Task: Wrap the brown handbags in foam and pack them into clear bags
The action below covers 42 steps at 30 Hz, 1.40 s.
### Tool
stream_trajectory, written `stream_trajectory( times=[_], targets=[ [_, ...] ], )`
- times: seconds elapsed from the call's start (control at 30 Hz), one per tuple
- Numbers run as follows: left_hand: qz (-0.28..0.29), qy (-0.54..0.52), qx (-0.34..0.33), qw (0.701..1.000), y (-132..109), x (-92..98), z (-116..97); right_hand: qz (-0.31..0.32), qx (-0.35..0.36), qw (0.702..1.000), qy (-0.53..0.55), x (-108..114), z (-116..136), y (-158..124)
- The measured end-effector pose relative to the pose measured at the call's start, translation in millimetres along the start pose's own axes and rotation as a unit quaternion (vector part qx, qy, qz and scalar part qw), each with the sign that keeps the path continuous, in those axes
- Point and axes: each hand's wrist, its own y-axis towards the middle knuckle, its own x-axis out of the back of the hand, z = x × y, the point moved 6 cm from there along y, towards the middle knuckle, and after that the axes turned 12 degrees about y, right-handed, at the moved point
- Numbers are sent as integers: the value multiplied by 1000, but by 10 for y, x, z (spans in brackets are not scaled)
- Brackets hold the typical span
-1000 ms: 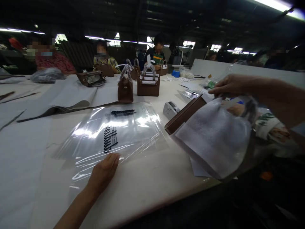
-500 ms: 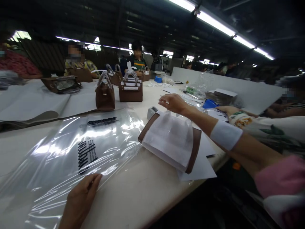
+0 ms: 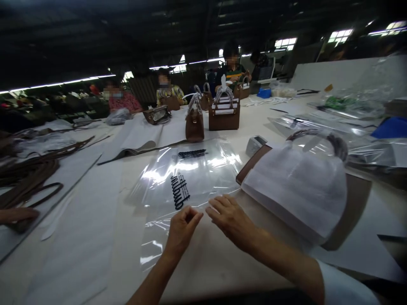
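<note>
Clear printed plastic bag [image 3: 194,180] lies flat on the counter [image 3: 216,262]; left hand [image 3: 182,231] seemingly pinching its near edge, right hand [image 3: 233,220] loosely spread just beside. Likely light, limp, slippery; best gripped by an edge.

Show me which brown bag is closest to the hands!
The brown bag with a white sheet over it, nearest the right hand; the others are farther back.

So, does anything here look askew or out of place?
Slightly: the brown bag under the white sheet lies over at right, while the two bags beyond the clear plastic stand upright. I see no spill.
</note>
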Motion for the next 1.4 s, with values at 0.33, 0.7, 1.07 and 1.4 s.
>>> stream_trajectory(
  times=[0.33, 0.7, 1.07, 1.4],
  targets=[
    [44, 85, -27, 995, -347, 235, 229, 10, 79, 997, -22, -85, 40, 61],
    [-37, 239, -185, 953, -668, 134, 220, 265, 2, 961, -81, -122, 97, -103],
    [-62, 393, -321, 860, -808, 391, 522, 71, 62, 995, 25, -537, 626, -548],
    [-127, 496, -191, 838, -381, 992, 1182, 166, 28, 983, 79, -537, -16, -484]
  ],
)
